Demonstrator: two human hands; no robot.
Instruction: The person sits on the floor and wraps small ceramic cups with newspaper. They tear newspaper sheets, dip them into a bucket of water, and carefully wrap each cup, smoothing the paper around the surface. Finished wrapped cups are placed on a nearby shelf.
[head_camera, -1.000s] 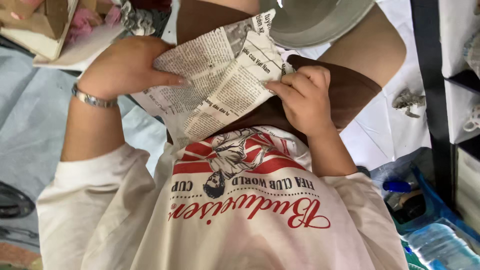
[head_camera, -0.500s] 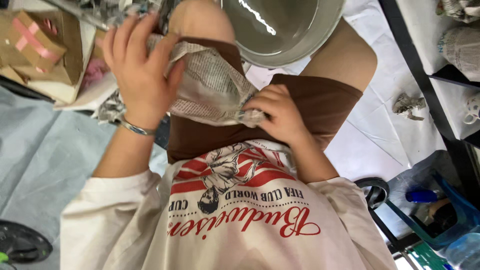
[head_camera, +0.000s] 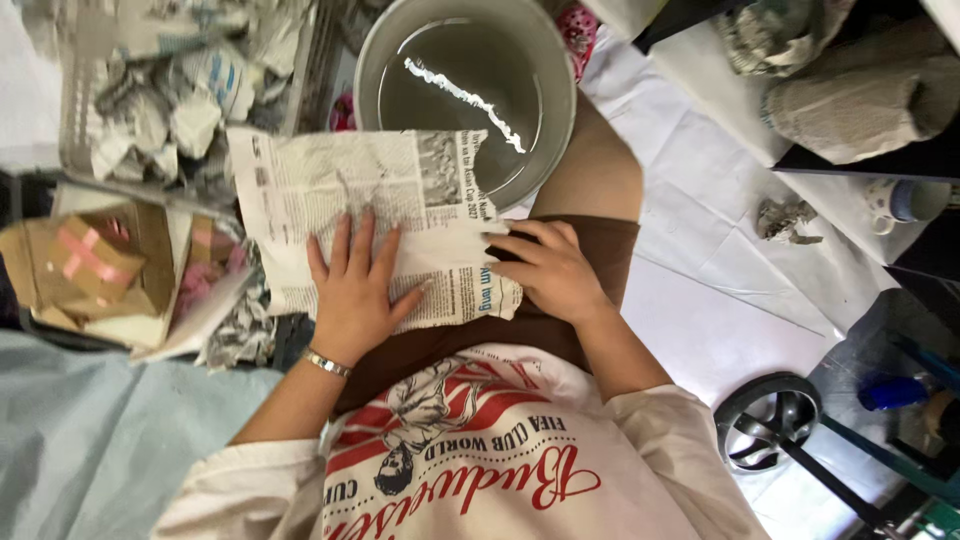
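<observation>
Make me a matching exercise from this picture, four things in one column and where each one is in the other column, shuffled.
Things:
1. newspaper
2. bucket
3. bracelet
4. wheel

Places:
A. on the left wrist
B. on the white floor, lower right
C. flat on the lap under both hands
D. beyond the knees, top centre

Pairs: 1-C, 2-D, 3-A, 4-B. The left hand presses the sheet with spread fingers; the right hand holds its right edge.

shirt: cream short-sleeved cotton T-shirt (head_camera: 480, 480), red printed lettering and figure
shorts: plain brown fabric shorts (head_camera: 560, 330), just above shirt
wrist: thin silver metal bracelet (head_camera: 328, 364), left of shirt
</observation>
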